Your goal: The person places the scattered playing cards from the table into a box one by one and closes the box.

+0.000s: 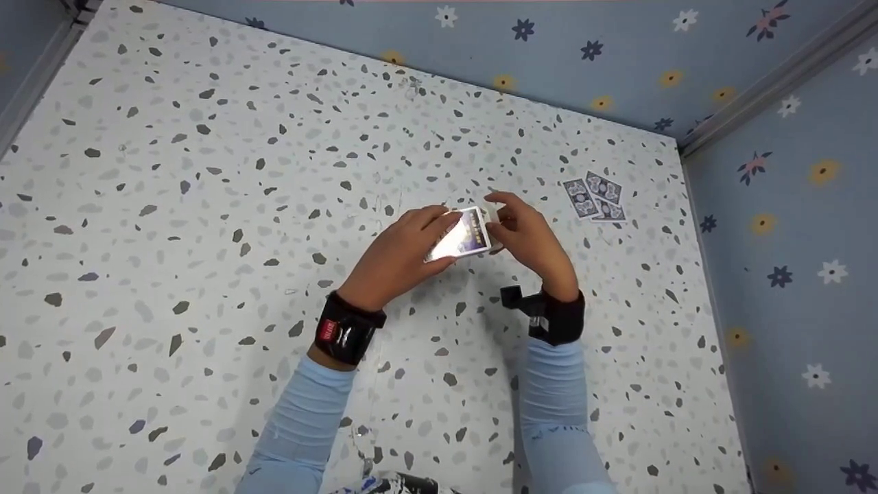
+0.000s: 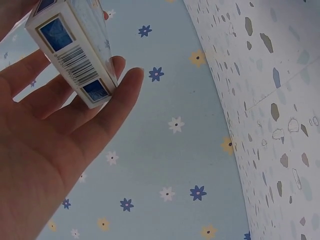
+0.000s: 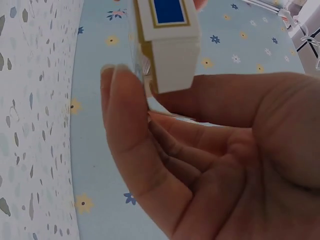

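My left hand (image 1: 401, 257) holds a small white playing-card box (image 1: 468, 237) from its left end, above the white speckled table. Blue panels and a barcode show on the box's end (image 2: 75, 62) in the left wrist view, with the fingers under and around it. At the box's right end, my right hand (image 1: 538, 237) has thumb and fingers curled at the opened lid. The right wrist view shows the thumb and forefinger on either side of a white flap (image 3: 175, 65). The inside of the box is hidden.
Three patterned playing cards (image 1: 582, 199) lie face down, overlapping, on the table (image 1: 206, 274) to the right. A blue flowered panel (image 1: 466, 34) runs along the table's far edge, and another (image 1: 789, 240) along the right side.
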The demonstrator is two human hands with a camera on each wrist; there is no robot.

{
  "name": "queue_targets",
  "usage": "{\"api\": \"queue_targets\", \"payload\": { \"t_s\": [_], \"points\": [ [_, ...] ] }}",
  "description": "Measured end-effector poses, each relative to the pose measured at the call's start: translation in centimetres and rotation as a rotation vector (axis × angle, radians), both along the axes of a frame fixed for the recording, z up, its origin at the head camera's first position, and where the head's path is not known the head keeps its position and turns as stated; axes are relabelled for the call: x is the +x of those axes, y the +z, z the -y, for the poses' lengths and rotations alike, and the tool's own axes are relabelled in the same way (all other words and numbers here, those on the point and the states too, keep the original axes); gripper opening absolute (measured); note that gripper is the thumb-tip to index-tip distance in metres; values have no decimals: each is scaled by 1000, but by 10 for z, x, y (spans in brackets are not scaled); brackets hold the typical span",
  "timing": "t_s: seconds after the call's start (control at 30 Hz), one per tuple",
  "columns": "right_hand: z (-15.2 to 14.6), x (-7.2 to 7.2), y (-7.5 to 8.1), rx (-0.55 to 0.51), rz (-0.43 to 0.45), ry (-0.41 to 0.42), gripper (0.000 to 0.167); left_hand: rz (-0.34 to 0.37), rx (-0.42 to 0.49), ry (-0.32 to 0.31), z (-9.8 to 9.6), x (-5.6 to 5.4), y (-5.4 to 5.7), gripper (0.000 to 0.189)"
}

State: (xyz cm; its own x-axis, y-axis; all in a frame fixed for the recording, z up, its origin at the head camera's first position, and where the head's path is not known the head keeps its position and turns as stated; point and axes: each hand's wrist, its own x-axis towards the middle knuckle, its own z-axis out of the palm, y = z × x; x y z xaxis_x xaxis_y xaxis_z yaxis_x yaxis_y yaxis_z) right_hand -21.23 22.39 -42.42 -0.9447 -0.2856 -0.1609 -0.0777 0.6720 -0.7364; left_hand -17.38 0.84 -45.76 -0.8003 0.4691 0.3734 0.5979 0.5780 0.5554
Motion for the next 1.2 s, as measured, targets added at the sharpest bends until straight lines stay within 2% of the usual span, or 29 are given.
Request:
{"api": "queue_targets", "payload": {
  "t_s": [0.2, 0.37, 0.67, 0.9, 1.03, 1.2],
  "points": [
    [4, -2, -4, -67, 57, -7, 35, 33, -1, -2, 1, 0, -1, 57],
    [4, -4, -5, -71, 91, -26, 33, 49, 10, -16, 2, -1, -1, 58],
    [2, -4, -4, -98, 97, -21, 32, 37, 17, -20, 2, -2, -3, 59],
    [-2, -3, 0, -54, 80, -55, 38, 37, 23, -27, 5, -3, -3, 58],
    [-18, -11, -2, -31, 84, -54, 36, 56, 17, -25, 4, -3, -4, 58],
    [-49, -34, -10, -2, 137, -54, 38, 62, 8, -23, 4, -3, -5, 58]
  ]
}}
